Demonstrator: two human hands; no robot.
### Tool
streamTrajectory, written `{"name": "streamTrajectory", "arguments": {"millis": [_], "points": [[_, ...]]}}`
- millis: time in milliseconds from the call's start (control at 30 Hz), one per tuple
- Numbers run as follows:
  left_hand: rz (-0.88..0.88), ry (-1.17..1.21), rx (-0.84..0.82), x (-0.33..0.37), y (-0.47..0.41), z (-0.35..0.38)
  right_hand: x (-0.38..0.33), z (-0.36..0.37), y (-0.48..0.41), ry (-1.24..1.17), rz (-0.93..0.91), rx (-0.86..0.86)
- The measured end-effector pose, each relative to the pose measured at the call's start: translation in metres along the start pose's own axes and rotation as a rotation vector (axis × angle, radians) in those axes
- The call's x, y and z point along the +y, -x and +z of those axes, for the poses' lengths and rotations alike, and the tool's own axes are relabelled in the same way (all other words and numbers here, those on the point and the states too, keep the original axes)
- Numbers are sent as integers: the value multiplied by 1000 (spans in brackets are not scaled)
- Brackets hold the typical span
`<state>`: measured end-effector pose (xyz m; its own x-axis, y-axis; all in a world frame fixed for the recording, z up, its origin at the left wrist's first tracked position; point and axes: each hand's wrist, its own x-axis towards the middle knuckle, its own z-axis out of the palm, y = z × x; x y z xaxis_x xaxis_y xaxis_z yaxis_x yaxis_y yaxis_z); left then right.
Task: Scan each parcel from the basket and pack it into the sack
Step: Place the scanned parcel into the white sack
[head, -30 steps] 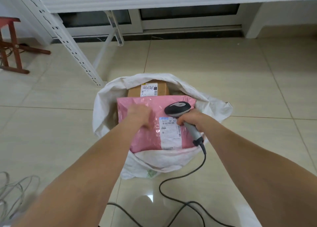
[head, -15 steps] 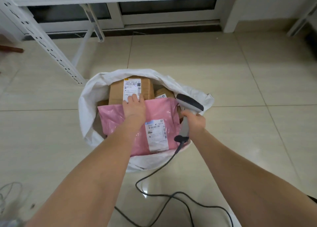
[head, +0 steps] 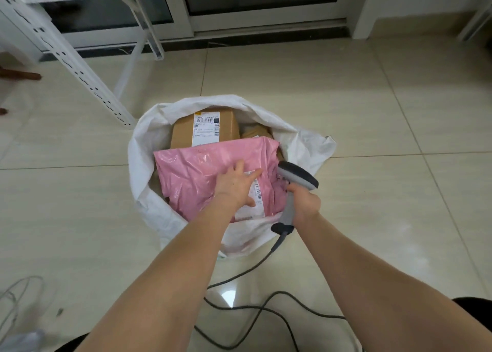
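My left hand (head: 236, 184) lies flat on the pink poly mailer (head: 197, 173), fingers spread and straight, gripping nothing. They press partly over its white shipping label (head: 257, 192). My right hand (head: 304, 203) is curled tight round the grey handle of the barcode scanner (head: 297, 175), at the mailer's 3 o'clock edge, with its dark head toward 12 o'clock. The mailer sits on top of the load in the open white sack (head: 143, 154), filling the sack's 6 o'clock half. At 12 o'clock in the sack lies a cardboard box (head: 230, 128), label up. At 1 o'clock a brown corner (head: 257, 132) shows, possibly another box. The scanner's cable (head: 253, 269) trails over the tiled floor (head: 372, 117) toward 6 o'clock. A white slotted shelf upright (head: 80, 67) stands at the sack's 10 o'clock.
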<state>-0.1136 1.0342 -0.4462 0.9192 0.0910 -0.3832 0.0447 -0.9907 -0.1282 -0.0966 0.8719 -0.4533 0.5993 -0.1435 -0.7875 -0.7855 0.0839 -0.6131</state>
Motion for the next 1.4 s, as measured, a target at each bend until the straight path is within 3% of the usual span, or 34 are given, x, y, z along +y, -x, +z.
{"name": "streamTrajectory", "arguments": {"millis": [133,200,300,433,467,567,633,667,733,833,900,967,1067,1133,1167,1200,1267,1333,1367,1400], "points": [[-83,172,-89,14,7,-1,-37,5,16,-9,-154,-32],[-202,420,-179,22,13,-11,-55,12,26,-50,-197,-86],[-395,822,-474,27,28,-14,-72,22,38,-105,-257,-138],[-274,913,-548,10,53,-9,-84,18,36,225,-361,-40],[-231,929,-583,-1,52,-12,-85,16,35,349,-362,0],[-129,872,-892,-37,55,-36,-81,19,43,704,-452,188],[-32,569,-959,-50,58,-40,-87,33,57,652,-557,203],[10,340,-966,-52,62,-36,-91,43,62,583,-586,133],[36,-10,-888,-50,69,-18,-96,68,75,485,-598,-86],[19,-118,-700,-58,77,-3,-84,107,83,452,-573,-404],[-81,-115,-766,-81,76,-14,-65,124,79,524,-477,-530],[-245,-77,-816,-109,73,-35,-43,132,71,628,-365,-559],[-260,-76,-733,-130,72,-44,-19,127,62,708,-280,-551],[-333,-4,-874,-130,72,-48,-17,122,59,653,-249,-548],[-363,127,-988,-129,67,-47,-19,120,57,616,-244,-547],[-359,334,-976,-130,61,-48,-22,119,55,577,-253,-537],[-255,591,-593,-129,45,-56,-26,116,53,492,-290,-449],[-234,519,-112,-123,31,-61,-30,109,46,416,-315,-312],[-230,451,-39,-115,28,-59,-33,102,42,392,-309,-256],[-187,395,-87,-105,25,-53,-36,95,36,384,-294,-215]]}}
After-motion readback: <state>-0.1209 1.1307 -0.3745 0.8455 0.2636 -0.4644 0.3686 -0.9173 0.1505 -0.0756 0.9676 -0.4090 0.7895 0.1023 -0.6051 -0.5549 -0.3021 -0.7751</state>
